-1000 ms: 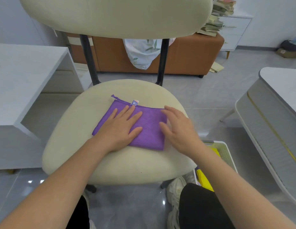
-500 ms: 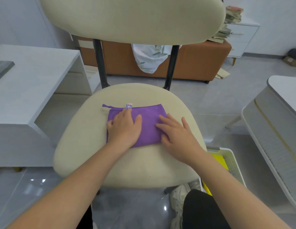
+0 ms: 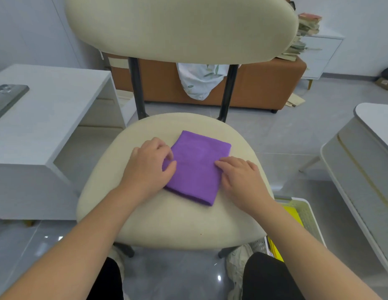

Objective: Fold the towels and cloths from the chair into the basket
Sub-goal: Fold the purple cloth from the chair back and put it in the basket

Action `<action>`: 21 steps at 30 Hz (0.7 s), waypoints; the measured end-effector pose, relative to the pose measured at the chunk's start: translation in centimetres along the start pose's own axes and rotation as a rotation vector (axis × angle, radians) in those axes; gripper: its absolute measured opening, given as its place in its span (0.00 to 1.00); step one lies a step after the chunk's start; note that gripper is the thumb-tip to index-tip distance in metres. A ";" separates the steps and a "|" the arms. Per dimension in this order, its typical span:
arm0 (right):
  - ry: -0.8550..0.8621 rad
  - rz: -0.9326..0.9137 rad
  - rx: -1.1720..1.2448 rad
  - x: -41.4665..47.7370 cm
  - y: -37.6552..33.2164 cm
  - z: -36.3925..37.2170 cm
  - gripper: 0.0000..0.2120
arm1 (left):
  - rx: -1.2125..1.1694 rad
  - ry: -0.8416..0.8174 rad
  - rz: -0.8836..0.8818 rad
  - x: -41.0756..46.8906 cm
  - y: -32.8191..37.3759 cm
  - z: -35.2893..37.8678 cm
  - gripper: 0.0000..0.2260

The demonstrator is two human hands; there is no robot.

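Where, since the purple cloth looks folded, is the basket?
Head view, lower right: the basket sits on the floor beside the chair seat, partly hidden by the right forearm.

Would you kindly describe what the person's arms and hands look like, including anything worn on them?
Both forearms are bare up to the frame edge, with no sleeves in view. The left hand and right hand wear no gloves, rings, watch or bracelets.

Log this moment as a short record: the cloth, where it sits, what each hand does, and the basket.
cloth: purple cloth, folded, lying flat
place: on the chair seat
left hand: pinches the cloth's left edge
right hand: fingertips rest on its right edge
basket: on the floor right of the chair, something yellow inside
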State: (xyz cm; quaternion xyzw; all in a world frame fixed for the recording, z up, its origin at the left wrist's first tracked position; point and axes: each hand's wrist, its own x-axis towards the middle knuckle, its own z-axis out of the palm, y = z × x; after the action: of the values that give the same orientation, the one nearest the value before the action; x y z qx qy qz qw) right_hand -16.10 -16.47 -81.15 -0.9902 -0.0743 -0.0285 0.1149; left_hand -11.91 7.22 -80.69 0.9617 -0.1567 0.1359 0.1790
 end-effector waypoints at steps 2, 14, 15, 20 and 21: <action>-0.079 0.037 -0.008 0.0 0.3 -0.3 0.23 | -0.074 -0.145 0.130 -0.6 -0.4 0.2 0.15; -0.015 -0.114 0.066 -0.5 0.6 0.5 0.29 | -0.051 -0.131 0.446 -2.0 -0.8 0.8 0.12; 0.014 -0.150 0.076 -0.4 0.6 0.7 0.29 | -0.029 -0.105 0.453 -2.0 -0.6 1.2 0.11; 0.022 -0.331 0.105 -0.2 0.4 1.2 0.34 | -0.091 -0.059 0.346 -1.6 0.3 1.3 0.10; 0.018 -0.347 0.133 -0.2 0.3 1.3 0.33 | -0.102 -0.063 0.343 -1.6 0.4 1.1 0.10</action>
State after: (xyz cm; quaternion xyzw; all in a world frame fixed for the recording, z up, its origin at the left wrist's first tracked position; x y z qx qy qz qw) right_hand -16.18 -16.47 -82.50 -0.9524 -0.2448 -0.0519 0.1742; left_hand -13.33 6.84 -82.07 0.9143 -0.3306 0.1262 0.1970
